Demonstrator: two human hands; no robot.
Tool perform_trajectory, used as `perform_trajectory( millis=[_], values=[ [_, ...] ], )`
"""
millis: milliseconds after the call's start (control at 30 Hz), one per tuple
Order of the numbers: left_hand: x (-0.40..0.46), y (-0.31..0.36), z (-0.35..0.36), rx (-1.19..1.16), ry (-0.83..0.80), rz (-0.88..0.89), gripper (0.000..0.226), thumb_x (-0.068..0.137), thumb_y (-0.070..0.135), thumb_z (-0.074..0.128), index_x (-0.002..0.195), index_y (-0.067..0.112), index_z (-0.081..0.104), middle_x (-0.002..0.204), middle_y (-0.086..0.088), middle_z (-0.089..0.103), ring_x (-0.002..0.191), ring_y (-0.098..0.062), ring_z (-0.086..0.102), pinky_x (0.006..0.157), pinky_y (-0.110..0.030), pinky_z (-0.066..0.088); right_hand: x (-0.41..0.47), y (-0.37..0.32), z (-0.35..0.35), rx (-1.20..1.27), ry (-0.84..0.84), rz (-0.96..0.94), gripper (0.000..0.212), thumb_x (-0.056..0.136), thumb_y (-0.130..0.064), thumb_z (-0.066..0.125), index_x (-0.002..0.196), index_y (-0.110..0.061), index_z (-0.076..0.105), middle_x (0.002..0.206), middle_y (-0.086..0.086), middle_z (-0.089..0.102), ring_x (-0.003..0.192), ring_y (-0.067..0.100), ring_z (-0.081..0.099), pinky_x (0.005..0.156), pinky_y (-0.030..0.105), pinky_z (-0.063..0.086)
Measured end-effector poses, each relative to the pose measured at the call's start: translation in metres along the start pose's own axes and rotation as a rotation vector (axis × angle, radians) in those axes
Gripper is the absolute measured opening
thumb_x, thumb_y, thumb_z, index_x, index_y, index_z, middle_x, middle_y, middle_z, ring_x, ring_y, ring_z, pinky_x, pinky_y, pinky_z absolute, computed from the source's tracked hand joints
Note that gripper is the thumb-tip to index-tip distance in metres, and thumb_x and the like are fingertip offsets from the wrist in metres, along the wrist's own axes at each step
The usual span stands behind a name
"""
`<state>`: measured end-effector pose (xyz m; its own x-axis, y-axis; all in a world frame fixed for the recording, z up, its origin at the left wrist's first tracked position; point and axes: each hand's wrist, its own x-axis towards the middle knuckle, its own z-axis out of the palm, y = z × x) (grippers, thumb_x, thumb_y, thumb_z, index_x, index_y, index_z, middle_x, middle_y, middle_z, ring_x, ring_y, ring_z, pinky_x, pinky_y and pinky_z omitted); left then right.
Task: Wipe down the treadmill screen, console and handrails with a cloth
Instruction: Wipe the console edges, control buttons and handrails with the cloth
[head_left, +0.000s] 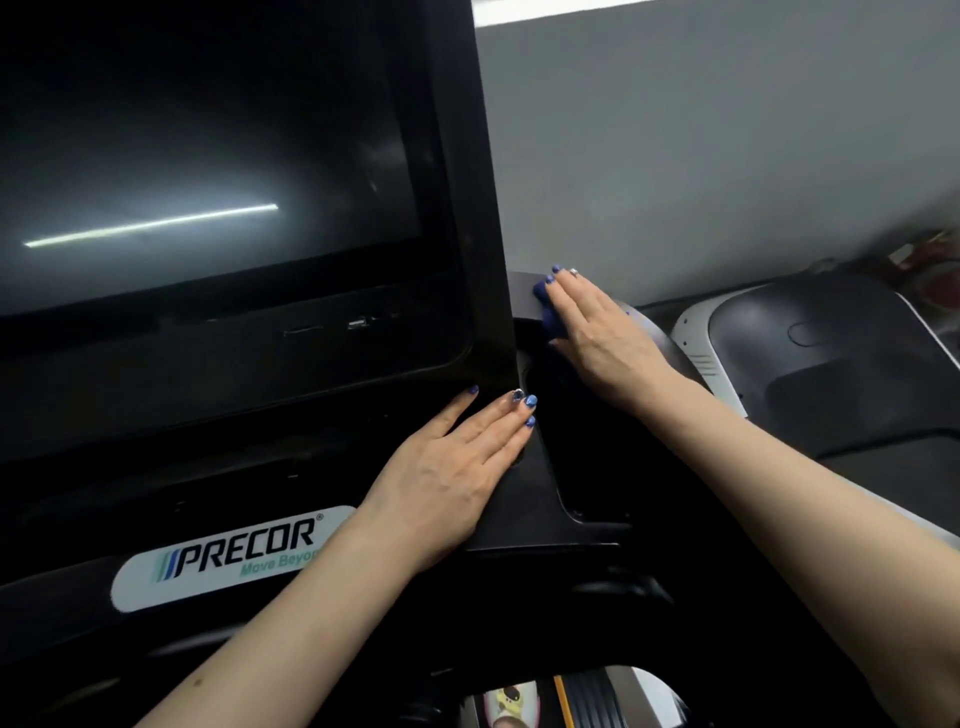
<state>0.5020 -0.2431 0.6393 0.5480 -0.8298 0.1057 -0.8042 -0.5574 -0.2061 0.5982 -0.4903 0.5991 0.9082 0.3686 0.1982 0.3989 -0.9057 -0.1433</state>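
While the left hand rests flat, holding nothing, below the dark Precor screen, the right hand presses a blue cloth with straight fingers onto the console's right ledge, apparently mid-wipe; handrails likely follow.

The right hand is lying flat, fingers straight, pressing a blue cloth onto the grey console ledge just right of the dark screen. The left hand is resting open below the screen's lower right corner, fingertips touching its frame. A white logo plate is sitting near the left wrist. Another treadmill is standing to the right.
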Motion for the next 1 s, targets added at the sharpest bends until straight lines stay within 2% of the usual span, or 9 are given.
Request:
perform_trajectory(
  millis=[67, 133, 233, 300, 400, 600, 733, 800, 1000],
  values=[
    [-0.001, 0.001, 0.001, -0.003, -0.003, -0.002, 0.056, 0.093, 0.011, 0.021, 0.139, 0.004, 0.052, 0.15, -0.012, 0.046, 0.139, -0.024, 0.044, 0.115, -0.046, 0.021, -0.008, 0.008, -0.001, -0.002, 0.011, -0.017, 0.068, 0.079, -0.013, 0.07, 0.136, 0.012, 0.045, 0.142, 0.032, 0.044, 0.129, 0.047, 0.047, 0.104, 0.056, 0.043],
    [-0.002, 0.001, 0.003, -0.013, 0.012, -0.014, 0.062, 0.1, 0.008, 0.004, 0.139, 0.003, 0.052, 0.149, -0.012, 0.046, 0.139, -0.025, 0.044, 0.115, -0.046, 0.021, 0.0, 0.006, -0.001, -0.024, 0.016, -0.03, 0.07, 0.077, -0.013, 0.076, 0.134, 0.013, 0.046, 0.14, 0.033, 0.045, 0.128, 0.048, 0.048, 0.104, 0.055, 0.043],
    [-0.003, 0.003, 0.005, -0.005, 0.015, -0.019, 0.071, 0.101, 0.012, -0.008, 0.139, 0.002, 0.052, 0.15, -0.013, 0.046, 0.139, -0.026, 0.043, 0.115, -0.046, 0.022, 0.024, -0.01, 0.002, -0.017, 0.005, -0.073, 0.068, 0.081, -0.02, 0.071, 0.135, 0.013, 0.045, 0.14, 0.034, 0.045, 0.129, 0.049, 0.046, 0.107, 0.053, 0.039],
    [-0.003, 0.004, 0.006, 0.001, 0.018, -0.022, 0.068, 0.1, 0.009, -0.004, 0.139, 0.002, 0.051, 0.15, -0.013, 0.045, 0.139, -0.026, 0.043, 0.115, -0.046, 0.022, 0.028, -0.015, 0.002, 0.016, -0.01, -0.107, 0.067, 0.082, -0.022, 0.065, 0.136, 0.012, 0.045, 0.141, 0.033, 0.045, 0.13, 0.048, 0.045, 0.108, 0.052, 0.037],
    [-0.003, 0.004, 0.003, 0.009, 0.03, -0.018, 0.057, 0.095, 0.008, 0.016, 0.139, 0.002, 0.052, 0.15, -0.014, 0.045, 0.14, -0.027, 0.042, 0.115, -0.047, 0.021, 0.02, -0.005, -0.002, 0.076, -0.007, -0.12, 0.066, 0.082, -0.023, 0.06, 0.139, 0.007, 0.045, 0.145, 0.027, 0.043, 0.134, 0.043, 0.042, 0.111, 0.047, 0.034],
    [-0.007, 0.007, -0.002, 0.017, -0.01, -0.027, 0.059, 0.09, 0.014, 0.023, 0.141, 0.004, 0.051, 0.151, -0.012, 0.044, 0.141, -0.025, 0.041, 0.115, -0.047, 0.022, -0.014, 0.002, 0.005, 0.149, 0.14, 0.043, 0.049, 0.097, -0.024, 0.036, 0.136, 0.001, 0.052, 0.143, 0.02, 0.049, 0.134, 0.036, 0.046, 0.112, 0.041, 0.036],
    [-0.024, 0.005, -0.014, 0.008, 0.004, -0.028, 0.059, 0.089, 0.015, 0.025, 0.14, 0.007, 0.053, 0.15, -0.01, 0.047, 0.141, -0.024, 0.041, 0.116, -0.047, 0.03, -0.017, -0.007, -0.011, 0.155, 0.131, 0.172, 0.034, 0.095, -0.004, 0.055, 0.129, -0.005, 0.061, 0.138, 0.016, 0.056, 0.126, 0.034, 0.054, 0.103, 0.039, 0.045],
    [-0.036, 0.0, -0.026, 0.021, 0.027, -0.048, 0.059, 0.089, 0.015, 0.026, 0.142, 0.007, 0.051, 0.151, -0.011, 0.044, 0.142, -0.024, 0.039, 0.116, -0.048, 0.032, -0.02, -0.015, -0.028, 0.13, 0.075, 0.246, 0.034, 0.095, -0.004, 0.056, 0.128, -0.01, 0.063, 0.138, 0.011, 0.056, 0.122, 0.032, 0.056, 0.098, 0.037, 0.045],
    [-0.082, -0.023, -0.06, 0.048, 0.082, -0.105, 0.06, 0.088, 0.012, 0.038, 0.147, 0.006, 0.042, 0.156, -0.012, 0.036, 0.147, -0.026, 0.029, 0.117, -0.047, 0.019, -0.055, -0.067, -0.072, 0.074, 0.231, 0.234, 0.037, 0.089, -0.002, 0.063, 0.125, -0.012, 0.065, 0.132, 0.008, 0.06, 0.113, 0.033, 0.06, 0.085, 0.04, 0.055]
  ],
)
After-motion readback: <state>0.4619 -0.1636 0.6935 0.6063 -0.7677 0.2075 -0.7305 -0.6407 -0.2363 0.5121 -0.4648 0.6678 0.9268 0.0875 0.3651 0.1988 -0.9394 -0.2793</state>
